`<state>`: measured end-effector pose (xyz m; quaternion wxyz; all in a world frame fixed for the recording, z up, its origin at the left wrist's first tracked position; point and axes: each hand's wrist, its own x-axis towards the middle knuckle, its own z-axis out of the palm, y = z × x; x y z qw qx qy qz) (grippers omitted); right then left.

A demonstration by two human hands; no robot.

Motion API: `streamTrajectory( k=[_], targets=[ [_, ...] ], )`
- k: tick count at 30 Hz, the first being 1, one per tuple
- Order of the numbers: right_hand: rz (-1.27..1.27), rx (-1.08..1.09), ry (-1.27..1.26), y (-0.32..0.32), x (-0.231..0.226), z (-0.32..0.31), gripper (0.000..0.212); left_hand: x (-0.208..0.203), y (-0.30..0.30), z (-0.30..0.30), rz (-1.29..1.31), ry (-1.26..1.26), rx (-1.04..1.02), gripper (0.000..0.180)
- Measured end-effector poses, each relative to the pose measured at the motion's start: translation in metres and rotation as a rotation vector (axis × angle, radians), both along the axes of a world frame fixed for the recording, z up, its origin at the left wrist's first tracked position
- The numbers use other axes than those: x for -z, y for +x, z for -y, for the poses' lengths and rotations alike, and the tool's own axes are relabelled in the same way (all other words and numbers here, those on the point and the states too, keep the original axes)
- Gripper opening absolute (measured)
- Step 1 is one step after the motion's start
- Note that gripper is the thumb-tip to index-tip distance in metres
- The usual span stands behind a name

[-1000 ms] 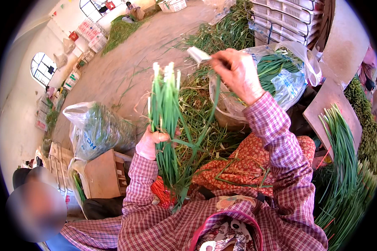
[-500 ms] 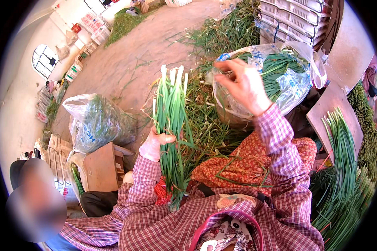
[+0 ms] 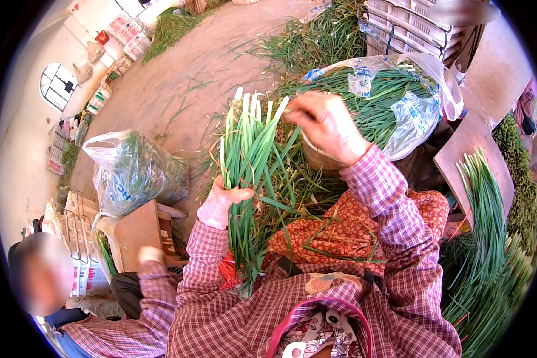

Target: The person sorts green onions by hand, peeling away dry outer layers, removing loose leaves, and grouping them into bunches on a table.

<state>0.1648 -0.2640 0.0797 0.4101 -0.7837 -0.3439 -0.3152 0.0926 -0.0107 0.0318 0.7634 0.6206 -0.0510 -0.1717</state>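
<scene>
My left hand (image 3: 225, 200) is closed round a bunch of garlic chives (image 3: 244, 149), held upright with the white root ends on top and the green leaves hanging toward my lap. At the bunch's upper right my right hand (image 3: 323, 122) pinches near the white end of a stalk that leans out from the others. Its fingertips are slightly blurred. Under and behind the bunch lies a heap of loose leaves (image 3: 292, 185), some of it over my red patterned apron (image 3: 322, 230).
A clear plastic-lined basket of chives (image 3: 370, 107) stands ahead right. Chive bundles (image 3: 483, 191) lie on a board (image 3: 453, 149) at right. Stacked white crates (image 3: 400, 27) rise behind. At left are a filled plastic bag (image 3: 137, 173), a wooden box (image 3: 140, 235) and a seated person (image 3: 119, 310).
My right hand has moved left and slightly down from above the basket to the bunch's white ends. Stalks at the bunch's right side now fan outward. The neighbour's arm has shifted.
</scene>
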Motion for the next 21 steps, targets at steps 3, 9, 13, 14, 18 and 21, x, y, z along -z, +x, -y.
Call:
streamTrajectory(
  k=[3,9,13,14,18,21],
  targets=[
    [0.042,0.337,-0.036,0.015,0.003,0.033,0.011,0.013,-0.004,-0.013,0.039,0.022,-0.063,0.046],
    [0.111,0.545,-0.157,-0.006,-0.01,0.026,0.021,0.017,-0.003,-0.015,0.02,0.11,-0.1,0.04],
    [0.05,0.26,-0.201,-0.021,-0.007,-0.033,0.022,0.014,-0.008,-0.009,0.062,0.192,-0.104,0.034],
    [0.067,0.265,-0.219,-0.02,-0.004,-0.037,0.019,0.013,-0.007,-0.005,0.085,0.201,-0.087,0.034],
    [0.203,0.336,-0.175,-0.002,0.005,-0.038,0.012,0.016,-0.006,-0.004,0.056,0.178,-0.049,0.037],
    [0.301,0.556,-0.26,0.019,0.003,-0.02,0.008,0.015,-0.01,-0.006,0.039,0.212,-0.053,0.041]
  ],
)
